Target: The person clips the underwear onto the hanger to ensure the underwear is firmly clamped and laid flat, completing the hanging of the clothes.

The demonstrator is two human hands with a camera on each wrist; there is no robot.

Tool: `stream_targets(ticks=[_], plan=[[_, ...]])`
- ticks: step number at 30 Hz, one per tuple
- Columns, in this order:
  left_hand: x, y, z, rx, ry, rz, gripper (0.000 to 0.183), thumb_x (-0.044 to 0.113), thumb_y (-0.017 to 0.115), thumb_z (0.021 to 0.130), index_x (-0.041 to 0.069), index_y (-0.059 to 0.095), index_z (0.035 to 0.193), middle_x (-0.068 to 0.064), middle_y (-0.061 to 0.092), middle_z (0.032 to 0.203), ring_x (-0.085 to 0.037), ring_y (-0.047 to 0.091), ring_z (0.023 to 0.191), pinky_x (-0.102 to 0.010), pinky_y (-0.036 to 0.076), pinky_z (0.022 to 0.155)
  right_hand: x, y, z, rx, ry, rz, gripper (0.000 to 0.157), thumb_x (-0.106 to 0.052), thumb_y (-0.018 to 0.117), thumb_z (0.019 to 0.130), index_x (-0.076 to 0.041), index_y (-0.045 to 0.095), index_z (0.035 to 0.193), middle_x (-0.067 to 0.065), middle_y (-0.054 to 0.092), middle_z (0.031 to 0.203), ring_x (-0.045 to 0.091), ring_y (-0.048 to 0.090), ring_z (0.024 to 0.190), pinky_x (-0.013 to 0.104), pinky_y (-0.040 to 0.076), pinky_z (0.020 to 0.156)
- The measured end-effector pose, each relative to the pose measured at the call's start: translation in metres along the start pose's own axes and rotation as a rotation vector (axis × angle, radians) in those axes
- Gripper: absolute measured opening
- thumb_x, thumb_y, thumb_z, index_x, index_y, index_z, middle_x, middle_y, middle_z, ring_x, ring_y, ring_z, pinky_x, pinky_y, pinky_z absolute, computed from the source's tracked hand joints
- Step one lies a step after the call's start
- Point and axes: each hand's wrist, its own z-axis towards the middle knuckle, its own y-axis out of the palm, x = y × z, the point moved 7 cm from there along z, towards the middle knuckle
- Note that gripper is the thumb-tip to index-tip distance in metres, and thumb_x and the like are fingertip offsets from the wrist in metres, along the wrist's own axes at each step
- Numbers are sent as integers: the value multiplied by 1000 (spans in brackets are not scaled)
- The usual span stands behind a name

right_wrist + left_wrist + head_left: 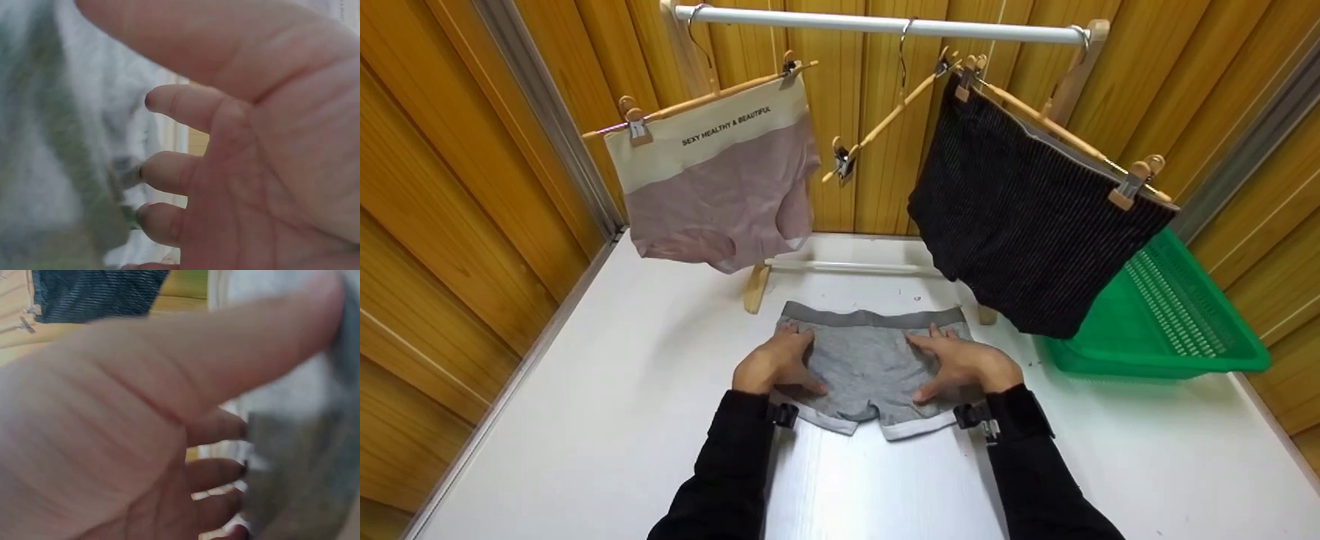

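Observation:
Grey boxer briefs (868, 360) lie flat on the white table, with a darker waistband at the far side and pale leg hems towards me. My left hand (781, 361) rests on their left side, thumb and fingers spread apart. On the right side my right hand (969, 364) touches the cloth in much the same way. Both wrist views show extended fingers with their tips against the grey fabric (84, 152), blurred up close. Neither hand visibly pinches the cloth.
Behind the briefs stands a rack with a white rail (877, 24). Pink-and-cream briefs (720, 180) and black ribbed briefs (1027, 217) hang from clip hangers; a bare hanger (889, 118) hangs between them. A green basket (1170, 360) sits at the right.

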Motion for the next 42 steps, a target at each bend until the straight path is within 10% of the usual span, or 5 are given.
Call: stream_targets(ticks=[4,13,31,42], plan=[[6,-4,-2,41,6,16,73,31,92,75,-4,59,129,-29,48,146,-41,40,140,-47,36,113,-2,-3,-2,7,8,4,106,-29,88,79,-14,24,162,30,-1,163,52,-8,148,68,2,116],[1,7,0,-35,-40,159,111,45,94,69,-5,37,152,-32,31,156,-46,24,147,-50,28,118,9,1,0,2,43,-43,109,-26,90,77,-12,23,162,32,-3,163,50,-4,150,63,4,118],[-2,6,0,17,-49,62,113,41,98,64,-2,41,151,-31,30,157,-43,23,148,-52,32,115,11,4,1,3,48,-1,112,-25,92,75,-16,22,163,32,-7,162,51,-11,148,67,-3,116],[-4,1,3,85,67,17,103,38,98,63,-4,49,144,-33,36,152,-45,28,145,-50,28,117,7,6,3,-9,53,9,118,-26,93,73,-17,18,163,35,-16,159,58,-17,143,77,-4,108]])
